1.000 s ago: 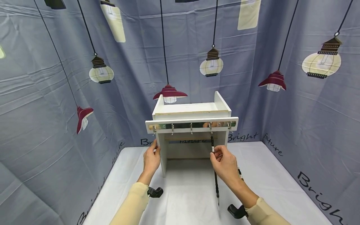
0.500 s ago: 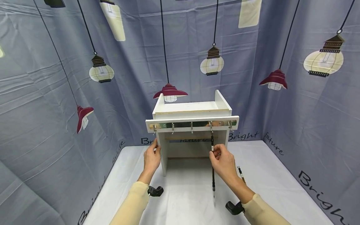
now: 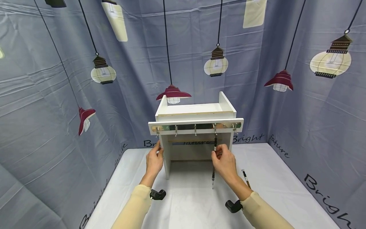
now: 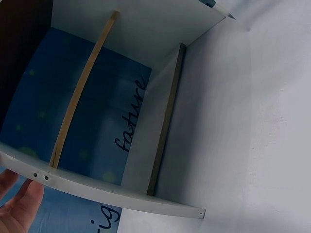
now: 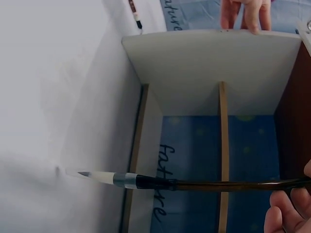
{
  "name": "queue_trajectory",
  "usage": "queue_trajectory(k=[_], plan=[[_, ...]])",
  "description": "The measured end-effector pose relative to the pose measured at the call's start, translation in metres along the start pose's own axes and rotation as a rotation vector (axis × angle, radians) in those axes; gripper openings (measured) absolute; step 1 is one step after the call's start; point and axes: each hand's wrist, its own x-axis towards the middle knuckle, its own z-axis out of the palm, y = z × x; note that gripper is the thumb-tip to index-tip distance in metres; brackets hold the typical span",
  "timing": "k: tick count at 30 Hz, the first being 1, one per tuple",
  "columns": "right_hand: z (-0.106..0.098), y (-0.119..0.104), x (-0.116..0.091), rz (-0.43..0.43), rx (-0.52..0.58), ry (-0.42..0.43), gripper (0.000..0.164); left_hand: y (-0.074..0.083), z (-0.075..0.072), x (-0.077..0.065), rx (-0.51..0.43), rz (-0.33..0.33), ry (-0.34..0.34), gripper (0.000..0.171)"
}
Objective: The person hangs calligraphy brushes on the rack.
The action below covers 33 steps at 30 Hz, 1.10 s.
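Observation:
A writing brush (image 3: 213,173) with a dark handle and pale bristles hangs tip down below a hook (image 3: 215,128) on the white rack's front rail. My right hand (image 3: 226,161) pinches its handle between thumb and fingers; in the right wrist view the brush (image 5: 204,185) runs from the fingers at the right edge to its tip. Whether its loop sits on the hook is too small to tell. My left hand (image 3: 154,160) touches the outside of the rack's left side panel (image 3: 166,159). Left fingers (image 4: 24,206) show at that panel's outer face in the left wrist view.
The rack's top tray (image 3: 194,109) has raised sides. Several metal hooks line the front rail (image 3: 186,121). A second brush (image 3: 246,178) lies on the white table right of the right forearm. Beyond the left panel, another brush (image 5: 135,14) shows in the right wrist view.
The right hand has moved slightly up and toward the rack with the brush. The brush's lower end has swung away from me, nearer the rack. The left hand stays put.

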Motion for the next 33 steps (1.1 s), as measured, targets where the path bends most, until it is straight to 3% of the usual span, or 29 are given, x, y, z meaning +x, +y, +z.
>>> queue_trajectory(k=[10, 15, 24, 33], plan=[[-0.005, 0.007, -0.007, 0.006, -0.027, -0.031, 0.029, -0.002, -0.001, -0.002, -0.001, -0.020, -0.014, 0.049], [-0.016, 0.024, -0.012, 0.034, -0.061, -0.046, 0.029, -0.004, -0.001, -0.003, 0.000, -0.003, -0.002, 0.048], [-0.035, 0.088, -0.029, 0.068, -0.196, -0.041, 0.021, -0.007, -0.001, -0.001, 0.007, -0.012, -0.008, 0.049], [-0.049, 0.156, -0.049, 0.212, -0.379, -0.187, 0.031, -0.003, 0.000, 0.005, 0.011, 0.004, -0.023, 0.049]])
